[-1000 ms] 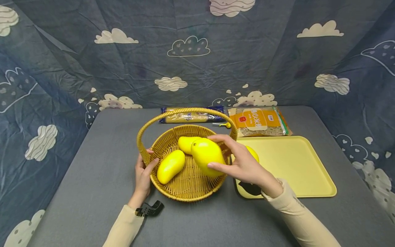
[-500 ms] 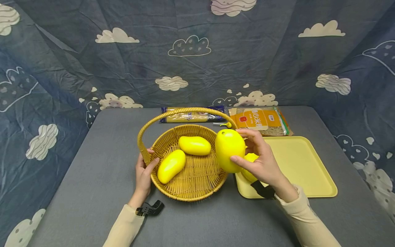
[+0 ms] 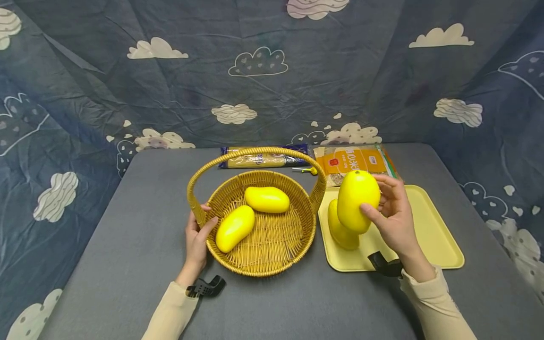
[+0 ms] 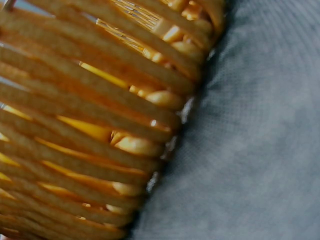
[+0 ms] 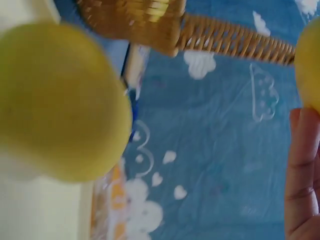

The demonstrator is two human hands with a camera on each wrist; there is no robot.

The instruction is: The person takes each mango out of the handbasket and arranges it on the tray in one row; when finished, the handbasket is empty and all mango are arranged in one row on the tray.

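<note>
A wicker basket (image 3: 261,273) with a tall arched handle holds two yellow mangoes, one at its left (image 3: 235,229) and one at its back (image 3: 267,199). My left hand (image 3: 196,243) grips the basket's left side by the handle's foot, thumb over the rim; the left wrist view is filled by the woven wall (image 4: 90,125) and grey tabletop. Above the pale yellow tray (image 3: 425,226), my right hand (image 3: 397,222) holds another mango (image 3: 357,203) upright between thumb and fingers. Partly behind it, a further mango (image 3: 342,238) lies on the tray's left part, large in the right wrist view (image 5: 60,100).
Behind the basket lies a blue-ended pasta packet (image 3: 259,160). A small yellow item (image 3: 312,170) with a thin pale end is near it. An orange grain bag (image 3: 352,160) lies behind the tray. A patterned cloth (image 3: 255,94) hangs at the table's back.
My right hand has carried the mango rightward, out from over the basket to above the tray. The mango on the tray shows more now. The left hand stays on the basket.
</note>
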